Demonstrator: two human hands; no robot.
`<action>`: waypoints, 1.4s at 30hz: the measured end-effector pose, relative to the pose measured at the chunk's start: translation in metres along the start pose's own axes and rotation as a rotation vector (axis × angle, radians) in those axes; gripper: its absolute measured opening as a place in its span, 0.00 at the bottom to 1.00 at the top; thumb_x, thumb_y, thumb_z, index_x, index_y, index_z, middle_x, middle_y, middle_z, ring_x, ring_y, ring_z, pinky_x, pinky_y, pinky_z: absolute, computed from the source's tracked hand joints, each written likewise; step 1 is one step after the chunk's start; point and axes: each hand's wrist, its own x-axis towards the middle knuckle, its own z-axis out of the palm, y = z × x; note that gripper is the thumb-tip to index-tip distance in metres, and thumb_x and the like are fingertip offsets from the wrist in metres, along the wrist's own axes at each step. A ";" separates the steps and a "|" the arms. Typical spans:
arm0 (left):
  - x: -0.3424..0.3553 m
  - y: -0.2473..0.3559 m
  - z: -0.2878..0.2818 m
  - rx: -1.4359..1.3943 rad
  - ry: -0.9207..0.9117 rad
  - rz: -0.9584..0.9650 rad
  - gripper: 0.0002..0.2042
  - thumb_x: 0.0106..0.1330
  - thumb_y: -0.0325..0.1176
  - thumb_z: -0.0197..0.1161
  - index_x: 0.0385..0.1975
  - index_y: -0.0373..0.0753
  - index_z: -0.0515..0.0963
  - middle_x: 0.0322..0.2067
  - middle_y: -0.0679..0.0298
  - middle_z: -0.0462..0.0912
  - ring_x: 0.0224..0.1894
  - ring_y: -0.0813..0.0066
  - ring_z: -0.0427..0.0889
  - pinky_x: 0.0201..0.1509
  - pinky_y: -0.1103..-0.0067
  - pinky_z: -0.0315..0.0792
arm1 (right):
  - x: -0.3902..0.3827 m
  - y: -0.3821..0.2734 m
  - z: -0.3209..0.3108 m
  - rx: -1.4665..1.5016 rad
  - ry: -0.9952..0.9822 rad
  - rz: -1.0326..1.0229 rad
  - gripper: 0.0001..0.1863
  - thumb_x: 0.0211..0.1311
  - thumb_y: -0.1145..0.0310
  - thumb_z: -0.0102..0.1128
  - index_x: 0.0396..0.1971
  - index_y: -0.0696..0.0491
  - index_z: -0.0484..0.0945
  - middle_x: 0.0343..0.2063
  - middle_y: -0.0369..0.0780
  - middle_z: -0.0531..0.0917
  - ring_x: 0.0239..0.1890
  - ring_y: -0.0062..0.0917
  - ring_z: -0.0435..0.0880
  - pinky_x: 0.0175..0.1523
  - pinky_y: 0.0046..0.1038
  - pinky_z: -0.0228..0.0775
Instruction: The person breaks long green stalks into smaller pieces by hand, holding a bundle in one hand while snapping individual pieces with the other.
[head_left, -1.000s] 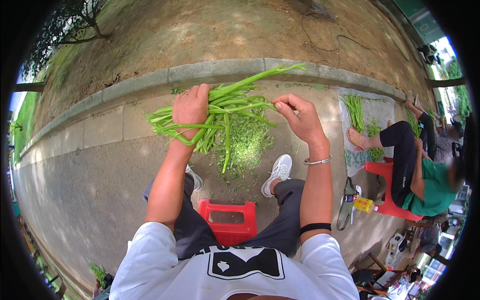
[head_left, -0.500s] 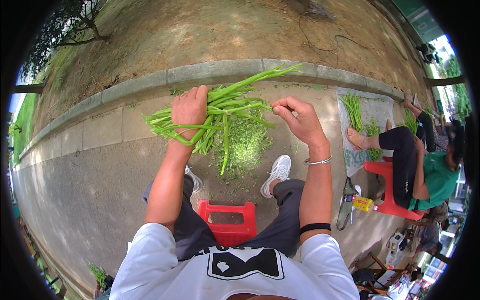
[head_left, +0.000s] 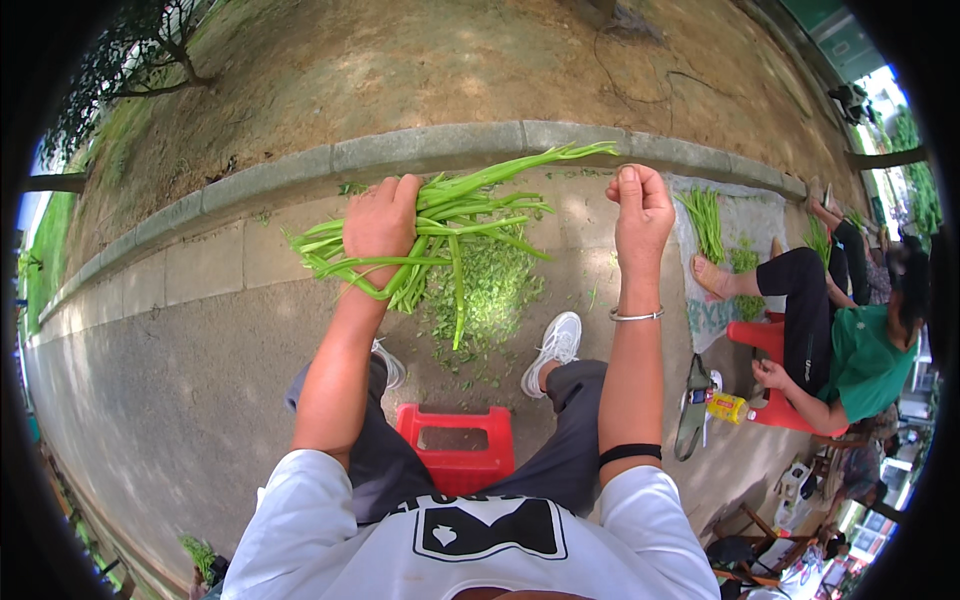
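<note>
My left hand [head_left: 381, 217] is closed around a bundle of long green leafy-vegetable stems [head_left: 470, 190]. Most stems point right; a few loop under my wrist, and one hangs down toward the ground. Apart from the bundle, on its right, my right hand [head_left: 642, 205] is raised with thumb and fingers pinched together. Whatever that pinch may hold is too small to make out. The tip of the longest stem ends just left of these fingers. Beneath the bundle, a heap of torn green leaves [head_left: 490, 290] lies on the pavement between my shoes.
A red plastic stool [head_left: 455, 465] is between my legs. To the right, a pale sheet [head_left: 755, 215] carries more green stems [head_left: 704, 225]. A person in a green top [head_left: 875, 345] sits beside it, near a yellow-labelled bottle [head_left: 728, 407]. A stone kerb [head_left: 430, 145] runs across ahead.
My right hand has moved right and up, away from the bundle, its fingers curling in. My left hand stays almost still on the stems. The seated person's arm has shifted.
</note>
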 end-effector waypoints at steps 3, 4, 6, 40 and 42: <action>-0.002 -0.006 -0.002 0.076 0.014 0.007 0.05 0.52 0.31 0.54 0.29 0.46 0.70 0.22 0.66 0.71 0.27 0.69 0.76 0.29 0.73 0.66 | -0.001 -0.010 0.000 0.074 0.080 -0.132 0.06 0.58 0.74 0.58 0.35 0.57 0.75 0.28 0.34 0.78 0.29 0.14 0.75 0.36 0.16 0.69; -0.003 -0.006 -0.002 0.104 0.012 0.011 0.05 0.52 0.31 0.54 0.29 0.46 0.70 0.22 0.67 0.71 0.27 0.69 0.76 0.29 0.73 0.65 | -0.005 -0.015 0.001 0.078 0.085 -0.190 0.07 0.56 0.75 0.60 0.35 0.56 0.75 0.29 0.35 0.78 0.29 0.15 0.76 0.36 0.16 0.70; -0.004 -0.005 -0.001 0.129 0.012 0.019 0.05 0.52 0.31 0.54 0.28 0.46 0.69 0.22 0.67 0.70 0.27 0.70 0.76 0.29 0.73 0.65 | -0.010 -0.023 0.007 -0.124 0.045 -0.403 0.10 0.53 0.78 0.61 0.37 0.55 0.76 0.32 0.36 0.78 0.30 0.16 0.76 0.36 0.17 0.70; -0.003 0.000 -0.001 0.091 -0.005 0.021 0.05 0.52 0.31 0.54 0.29 0.45 0.69 0.22 0.66 0.71 0.26 0.69 0.76 0.29 0.72 0.66 | -0.008 -0.020 0.012 0.209 -0.086 -0.041 0.10 0.55 0.81 0.57 0.38 0.60 0.75 0.33 0.37 0.80 0.33 0.18 0.81 0.38 0.18 0.74; -0.003 0.000 0.000 0.095 -0.007 0.020 0.05 0.52 0.32 0.54 0.29 0.45 0.68 0.22 0.66 0.71 0.26 0.69 0.77 0.29 0.72 0.66 | -0.009 -0.020 0.017 0.159 -0.078 -0.073 0.10 0.52 0.82 0.58 0.36 0.58 0.77 0.31 0.37 0.80 0.33 0.17 0.80 0.36 0.18 0.73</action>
